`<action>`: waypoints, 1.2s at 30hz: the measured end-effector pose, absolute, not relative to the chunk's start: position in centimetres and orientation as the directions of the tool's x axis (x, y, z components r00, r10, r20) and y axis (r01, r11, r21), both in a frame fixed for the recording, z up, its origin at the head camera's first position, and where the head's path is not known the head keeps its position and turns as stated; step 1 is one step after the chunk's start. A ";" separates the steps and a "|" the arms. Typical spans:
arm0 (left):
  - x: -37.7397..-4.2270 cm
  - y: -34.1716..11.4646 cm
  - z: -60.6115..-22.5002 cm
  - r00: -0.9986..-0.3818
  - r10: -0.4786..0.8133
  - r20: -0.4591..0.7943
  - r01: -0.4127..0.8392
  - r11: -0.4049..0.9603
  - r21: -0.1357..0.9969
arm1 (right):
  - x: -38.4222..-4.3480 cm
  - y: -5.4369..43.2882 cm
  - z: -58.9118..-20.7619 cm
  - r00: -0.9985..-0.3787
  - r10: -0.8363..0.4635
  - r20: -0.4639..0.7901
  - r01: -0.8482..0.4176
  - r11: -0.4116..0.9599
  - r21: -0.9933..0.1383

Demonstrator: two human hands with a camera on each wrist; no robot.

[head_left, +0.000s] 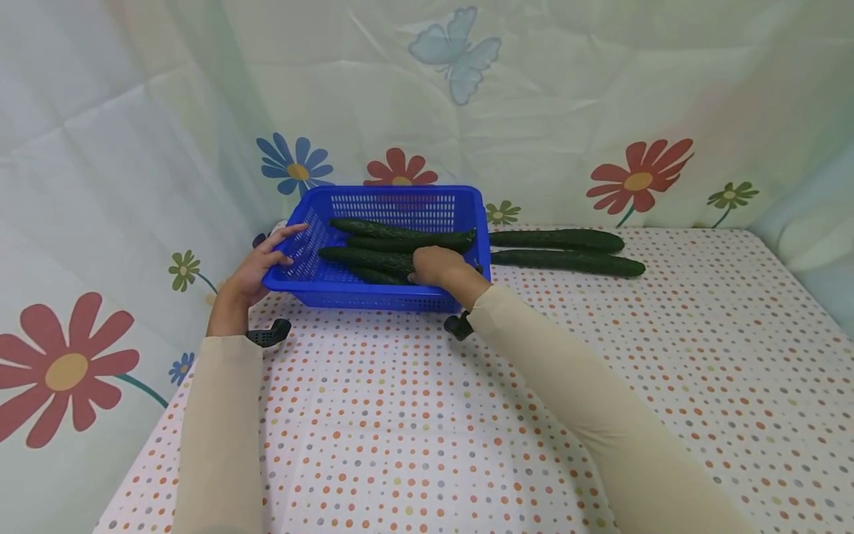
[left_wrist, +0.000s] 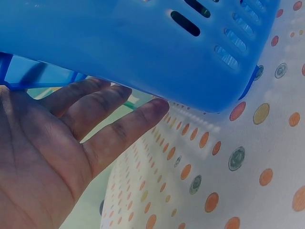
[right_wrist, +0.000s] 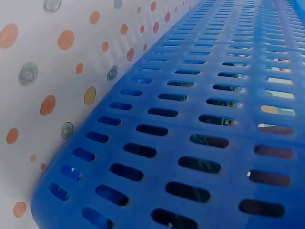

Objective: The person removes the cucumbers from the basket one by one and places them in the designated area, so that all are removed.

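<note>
Your beige sleeves (head_left: 220,430) enter from the bottom edge. Your left hand (head_left: 255,270), fingers extended, touches the blue basket (head_left: 394,190) at its left end. Your right hand (head_left: 437,265) reaches among the cucumbers inside (head_left: 367,258), upper centre; its hold cannot be told. Work appears partway: at least four cucumbers inside, two cucumbers outside (head_left: 570,262), right of centre.

Slotted wall of a blue basket (right_wrist: 147,188) fills most of the view, its elongated openings set in rows. Dark green contents (right_wrist: 205,165) show through several basket slots; their outlines are hidden. White cloth (right_wrist: 47,143) with multicoloured dots extends beyond the basket's lower edge.
</note>
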State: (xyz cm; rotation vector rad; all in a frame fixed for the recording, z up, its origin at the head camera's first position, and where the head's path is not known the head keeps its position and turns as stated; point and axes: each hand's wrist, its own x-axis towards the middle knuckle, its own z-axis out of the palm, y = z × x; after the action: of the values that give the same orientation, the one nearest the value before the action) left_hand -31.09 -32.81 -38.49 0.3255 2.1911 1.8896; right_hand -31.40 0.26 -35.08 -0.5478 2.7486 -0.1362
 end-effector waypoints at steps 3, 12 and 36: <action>-31.1 -32.8 -38.4 -0.952 0.303 -0.034 0.011 0.146 0.989 | -31.3 0.3 -35.0 -0.879 -0.383 -0.284 -0.347 0.923 -0.168; -31.1 -32.9 -38.4 -0.950 0.312 -0.024 0.023 0.144 0.989 | -30.7 0.5 -34.9 -0.916 -0.377 -0.135 -0.333 0.904 -0.268; -31.1 -32.7 -38.4 -0.957 0.290 -0.032 0.004 0.122 0.992 | -29.8 0.7 -34.7 -0.909 -0.351 0.224 -0.416 0.768 -0.486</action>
State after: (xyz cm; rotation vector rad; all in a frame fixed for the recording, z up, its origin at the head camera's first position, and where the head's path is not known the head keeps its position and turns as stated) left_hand -31.05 -32.71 -38.39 0.2915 2.1794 1.9261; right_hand -29.80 0.72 -34.67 -0.6679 3.0662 -0.8899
